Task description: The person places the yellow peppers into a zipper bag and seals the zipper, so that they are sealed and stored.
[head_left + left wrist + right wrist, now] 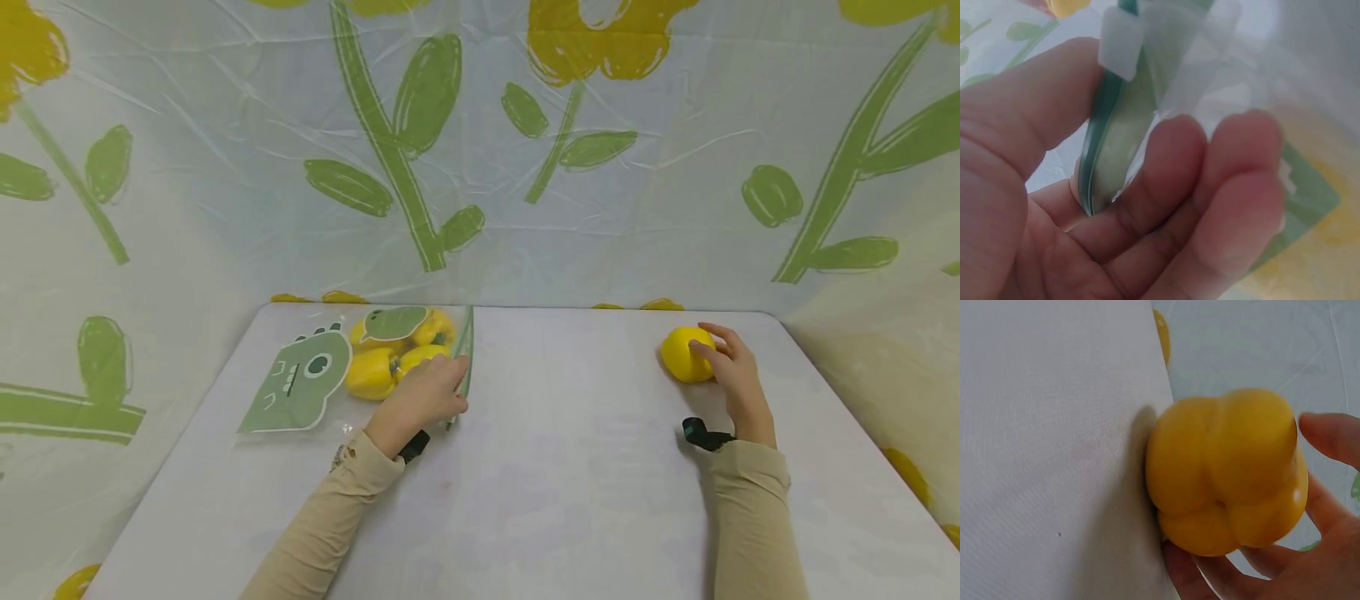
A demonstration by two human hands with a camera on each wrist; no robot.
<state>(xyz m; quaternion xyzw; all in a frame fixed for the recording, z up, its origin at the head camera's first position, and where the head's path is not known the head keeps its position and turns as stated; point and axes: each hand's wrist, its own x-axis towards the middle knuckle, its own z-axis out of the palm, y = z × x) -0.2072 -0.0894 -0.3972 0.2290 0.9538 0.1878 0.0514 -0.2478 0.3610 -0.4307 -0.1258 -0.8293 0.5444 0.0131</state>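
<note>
A clear zip bag (292, 392) printed with a green one-eyed creature lies at the left of the table. Several yellow bell peppers (370, 374) show through its plastic. My left hand (423, 393) holds the bag's opening edge on its right side. In the left wrist view, the green zip strip (1104, 144) with a whitish slider (1120, 42) runs between thumb and curled fingers. At the far right, another yellow bell pepper (686, 354) rests on the table. My right hand (738, 375) curves round its right side, thumb at the pepper's edge and fingers below it in the right wrist view.
The white table (555, 483) spreads between the two hands. Behind it hangs a pale cloth (660, 217) with green stems and yellow flowers, which also covers both sides. Dark camera mounts (705, 435) are strapped at the wrists.
</note>
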